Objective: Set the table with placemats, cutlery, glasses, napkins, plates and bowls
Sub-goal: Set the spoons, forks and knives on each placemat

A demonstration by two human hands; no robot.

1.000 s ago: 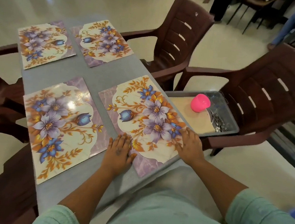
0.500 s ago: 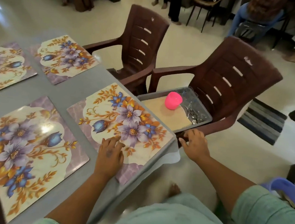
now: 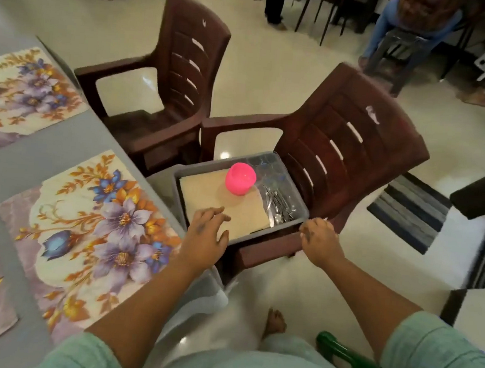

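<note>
While the floral placemats (image 3: 86,229) lie flat on the grey table (image 3: 73,138), the person leans toward a grey tray (image 3: 301,201) sitting on the seat of the nearer brown chair (image 3: 345,151). Inside it are a beige napkin (image 3: 205,192), an upturned pink bowl (image 3: 240,178), loose cutlery (image 3: 280,205) and clear glasses (image 3: 262,160). Their left hand (image 3: 207,233) hovers with loosely spread fingers, gripping nothing, over the tray's near edge, and the right hand (image 3: 319,239), fingers curled, is at its near right corner, though whether it grips I cannot tell.
</note>
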